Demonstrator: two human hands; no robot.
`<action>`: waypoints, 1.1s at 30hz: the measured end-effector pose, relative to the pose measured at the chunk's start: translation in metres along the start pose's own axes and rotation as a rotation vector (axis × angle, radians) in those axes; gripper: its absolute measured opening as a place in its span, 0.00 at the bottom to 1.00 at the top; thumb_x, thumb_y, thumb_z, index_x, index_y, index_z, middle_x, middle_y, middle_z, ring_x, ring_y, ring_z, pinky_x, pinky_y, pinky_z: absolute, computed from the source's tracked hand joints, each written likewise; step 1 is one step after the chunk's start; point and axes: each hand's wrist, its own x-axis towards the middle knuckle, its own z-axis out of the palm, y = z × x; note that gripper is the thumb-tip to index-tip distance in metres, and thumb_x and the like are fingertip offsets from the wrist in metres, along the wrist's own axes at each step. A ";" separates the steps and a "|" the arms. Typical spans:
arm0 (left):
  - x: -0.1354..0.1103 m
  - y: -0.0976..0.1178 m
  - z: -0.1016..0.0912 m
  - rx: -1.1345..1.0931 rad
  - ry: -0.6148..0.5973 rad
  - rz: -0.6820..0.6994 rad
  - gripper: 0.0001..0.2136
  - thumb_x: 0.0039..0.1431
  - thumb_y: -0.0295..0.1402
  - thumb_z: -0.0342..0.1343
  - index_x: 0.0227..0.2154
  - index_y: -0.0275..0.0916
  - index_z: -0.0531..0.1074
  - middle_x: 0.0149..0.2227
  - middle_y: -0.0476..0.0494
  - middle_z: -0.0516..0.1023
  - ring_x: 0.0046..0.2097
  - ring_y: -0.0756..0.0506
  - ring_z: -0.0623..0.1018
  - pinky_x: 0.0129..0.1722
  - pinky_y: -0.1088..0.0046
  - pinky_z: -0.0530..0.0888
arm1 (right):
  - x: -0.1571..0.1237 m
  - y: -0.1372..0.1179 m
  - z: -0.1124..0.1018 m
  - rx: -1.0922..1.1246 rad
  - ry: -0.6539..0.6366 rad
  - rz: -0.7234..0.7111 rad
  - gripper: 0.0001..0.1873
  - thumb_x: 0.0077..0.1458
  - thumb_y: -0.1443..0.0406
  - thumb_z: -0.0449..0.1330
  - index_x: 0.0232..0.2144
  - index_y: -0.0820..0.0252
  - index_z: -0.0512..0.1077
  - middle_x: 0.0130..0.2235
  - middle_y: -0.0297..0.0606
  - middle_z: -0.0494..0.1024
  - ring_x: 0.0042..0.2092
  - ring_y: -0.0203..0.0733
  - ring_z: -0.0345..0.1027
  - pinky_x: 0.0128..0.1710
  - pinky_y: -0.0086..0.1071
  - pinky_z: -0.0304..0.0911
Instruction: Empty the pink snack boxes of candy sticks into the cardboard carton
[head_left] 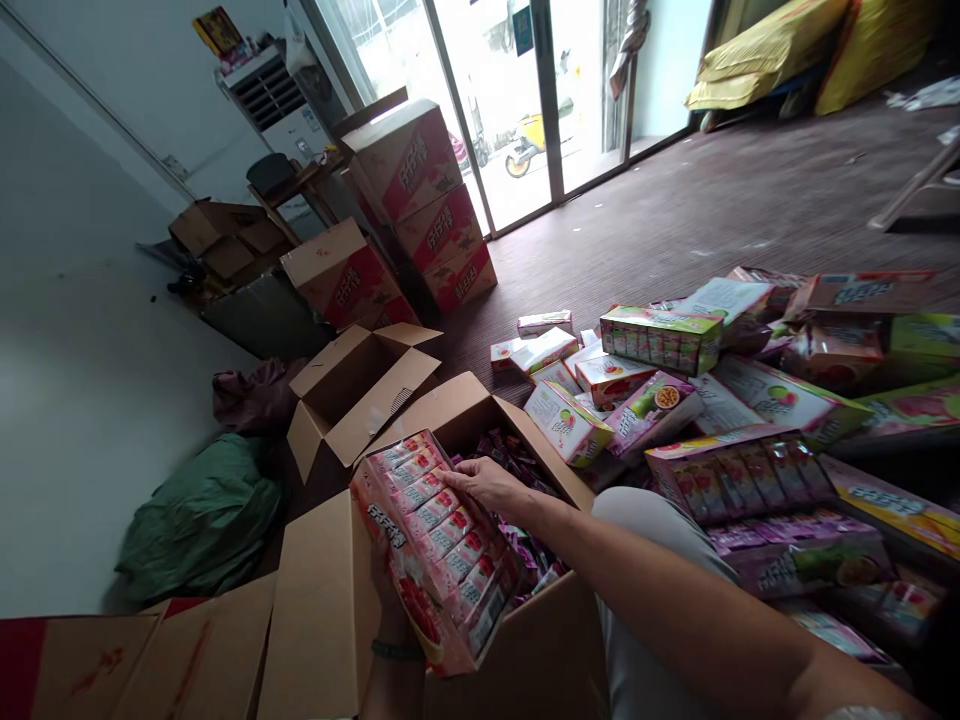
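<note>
A pink display box [420, 590] of small wrapped packets, with pictures of red fruit on its side, is tilted above an open cardboard carton [551, 640]. My left hand [384, 575] is closed on the box from its left side and below, with most of its fingers hidden. My right hand [491, 487] reaches over the box, its fingers closed on a pink packet [421, 492] in the row. Loose purple packets [529, 550] lie heaped inside the carton beneath.
An opened carton [352, 380] stands beyond, with stacked printed cartons [431, 220] near the glass doors. Many fruit-printed boxes [660, 340] are piled on the floor at right. A green sack [202, 520] lies by the left wall. My knee [652, 540] is close beside the carton.
</note>
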 end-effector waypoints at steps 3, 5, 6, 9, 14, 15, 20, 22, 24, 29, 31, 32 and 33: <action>-0.001 0.004 0.000 -0.006 0.012 0.014 0.27 0.50 0.51 0.58 0.52 0.46 0.75 0.50 0.40 0.80 0.59 0.28 0.71 0.59 0.45 0.68 | -0.001 0.000 0.004 0.198 -0.095 0.130 0.24 0.41 0.47 0.71 0.27 0.62 0.74 0.27 0.36 0.77 0.30 0.38 0.69 0.31 0.31 0.64; -0.001 0.005 -0.001 -0.010 0.012 0.023 0.26 0.49 0.51 0.59 0.50 0.46 0.77 0.48 0.41 0.81 0.60 0.27 0.70 0.59 0.44 0.67 | -0.003 -0.002 0.005 0.317 -0.149 0.205 0.22 0.43 0.50 0.71 0.29 0.63 0.75 0.29 0.39 0.79 0.32 0.42 0.72 0.37 0.35 0.68; -0.002 0.006 0.000 -0.019 0.015 0.018 0.26 0.49 0.52 0.59 0.48 0.46 0.78 0.47 0.41 0.81 0.60 0.27 0.70 0.59 0.44 0.67 | -0.003 -0.004 0.005 0.373 -0.177 0.243 0.21 0.44 0.51 0.71 0.31 0.63 0.76 0.30 0.40 0.80 0.33 0.42 0.73 0.40 0.36 0.69; -0.004 0.007 0.002 -0.045 0.028 -0.044 0.24 0.46 0.53 0.60 0.43 0.45 0.80 0.43 0.40 0.83 0.60 0.27 0.70 0.59 0.44 0.67 | -0.004 -0.009 0.005 0.532 -0.276 0.320 0.18 0.51 0.53 0.66 0.36 0.63 0.77 0.33 0.40 0.82 0.35 0.43 0.75 0.46 0.39 0.69; -0.008 0.017 0.007 -0.030 0.013 -0.098 0.23 0.45 0.54 0.61 0.41 0.47 0.80 0.41 0.43 0.84 0.56 0.29 0.74 0.57 0.47 0.70 | -0.005 -0.012 0.002 0.629 -0.313 0.329 0.28 0.58 0.45 0.56 0.35 0.66 0.76 0.29 0.41 0.81 0.31 0.42 0.75 0.40 0.35 0.69; -0.008 0.020 0.008 -0.032 0.011 -0.102 0.23 0.45 0.55 0.61 0.40 0.47 0.80 0.40 0.44 0.84 0.55 0.29 0.75 0.56 0.47 0.71 | -0.005 -0.012 0.002 0.625 -0.301 0.320 0.26 0.57 0.46 0.57 0.34 0.66 0.76 0.28 0.41 0.80 0.30 0.41 0.74 0.39 0.34 0.69; -0.006 0.037 0.000 0.052 0.121 -0.027 0.19 0.50 0.45 0.60 0.43 0.42 0.77 0.38 0.43 0.83 0.48 0.34 0.80 0.52 0.54 0.75 | 0.000 -0.010 -0.003 0.507 -0.138 0.225 0.16 0.46 0.57 0.71 0.29 0.64 0.74 0.27 0.36 0.78 0.30 0.39 0.71 0.36 0.32 0.66; -0.006 0.042 -0.005 0.136 0.213 0.008 0.17 0.49 0.38 0.61 0.43 0.40 0.76 0.36 0.45 0.83 0.44 0.37 0.81 0.49 0.60 0.77 | 0.004 -0.008 -0.004 0.390 0.009 0.136 0.17 0.40 0.59 0.73 0.23 0.63 0.71 0.23 0.33 0.74 0.28 0.36 0.66 0.31 0.30 0.62; -0.005 0.044 -0.009 0.186 0.258 0.002 0.16 0.50 0.35 0.61 0.43 0.39 0.76 0.35 0.46 0.82 0.41 0.40 0.82 0.45 0.64 0.78 | 0.008 -0.006 -0.002 0.276 0.172 0.073 0.19 0.37 0.60 0.74 0.19 0.61 0.67 0.20 0.30 0.69 0.25 0.33 0.60 0.27 0.28 0.56; -0.003 0.038 -0.011 0.191 0.229 -0.067 0.15 0.50 0.37 0.62 0.41 0.39 0.76 0.28 0.47 0.79 0.31 0.43 0.80 0.36 0.66 0.80 | 0.016 0.002 0.005 0.197 0.398 0.050 0.22 0.40 0.59 0.72 0.18 0.58 0.61 0.19 0.27 0.64 0.24 0.30 0.54 0.24 0.28 0.50; -0.004 0.037 -0.008 0.192 0.258 -0.072 0.13 0.52 0.38 0.62 0.39 0.39 0.76 0.26 0.48 0.78 0.27 0.45 0.78 0.35 0.66 0.80 | 0.017 0.007 0.007 0.275 0.407 0.083 0.23 0.43 0.58 0.71 0.17 0.58 0.59 0.19 0.27 0.62 0.24 0.30 0.53 0.25 0.27 0.49; -0.004 0.038 -0.006 0.188 0.275 -0.052 0.12 0.52 0.38 0.62 0.39 0.39 0.76 0.27 0.49 0.78 0.26 0.46 0.77 0.35 0.66 0.80 | 0.017 0.011 0.009 0.322 0.390 0.114 0.22 0.44 0.58 0.70 0.18 0.59 0.60 0.19 0.27 0.63 0.24 0.30 0.53 0.25 0.27 0.50; -0.005 0.040 -0.005 0.179 0.296 -0.017 0.12 0.53 0.37 0.61 0.39 0.40 0.75 0.28 0.50 0.79 0.27 0.46 0.77 0.35 0.67 0.80 | 0.017 0.014 0.010 0.361 0.357 0.154 0.20 0.46 0.58 0.69 0.19 0.59 0.62 0.20 0.27 0.64 0.24 0.30 0.55 0.25 0.26 0.51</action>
